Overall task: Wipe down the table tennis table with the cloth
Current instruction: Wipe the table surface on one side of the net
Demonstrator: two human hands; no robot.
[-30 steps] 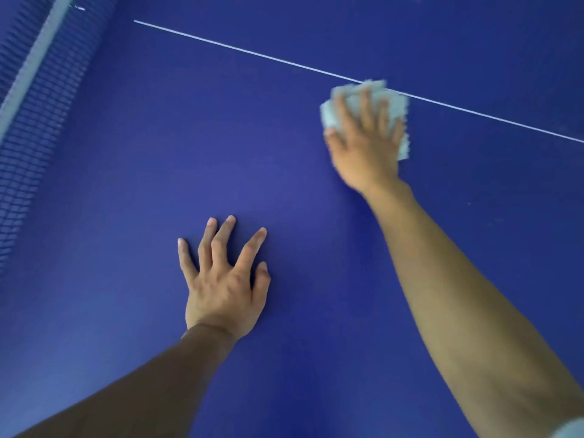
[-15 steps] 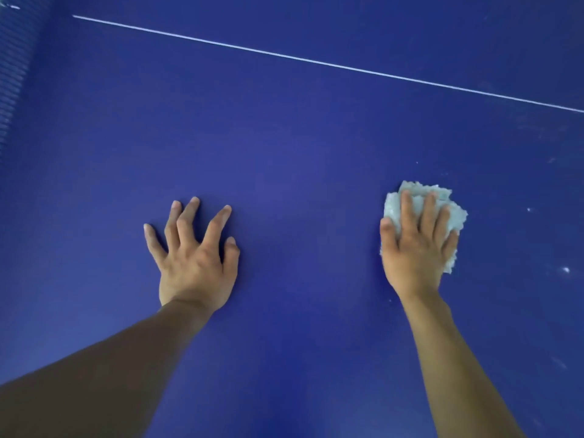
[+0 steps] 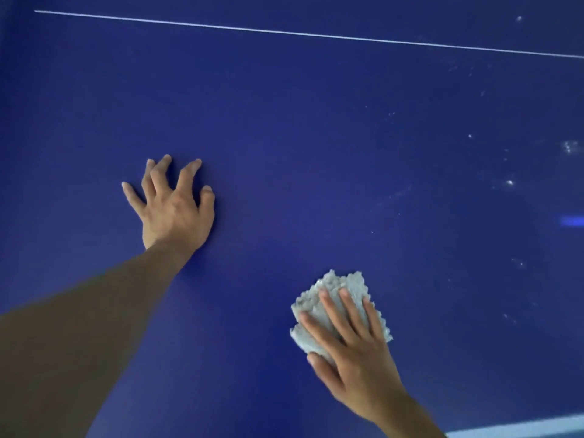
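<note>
The blue table tennis table (image 3: 300, 137) fills the view. A folded pale grey cloth (image 3: 335, 290) lies flat on it at the lower right, close to the near edge. My right hand (image 3: 354, 352) presses down on the cloth with fingers spread over it; the cloth's far end sticks out beyond the fingertips. My left hand (image 3: 172, 205) rests on the bare table surface at centre left, fingers spread, holding nothing.
A thin white centre line (image 3: 316, 34) crosses the top of the view. White specks and smears (image 3: 508, 182) dot the table on the right side. The table's white near edge (image 3: 521, 426) shows at the bottom right corner.
My right hand has dragged the cloth from the white line back toward me, down to near the table's front edge. The view has shifted right, and the net at the left is out of sight.
</note>
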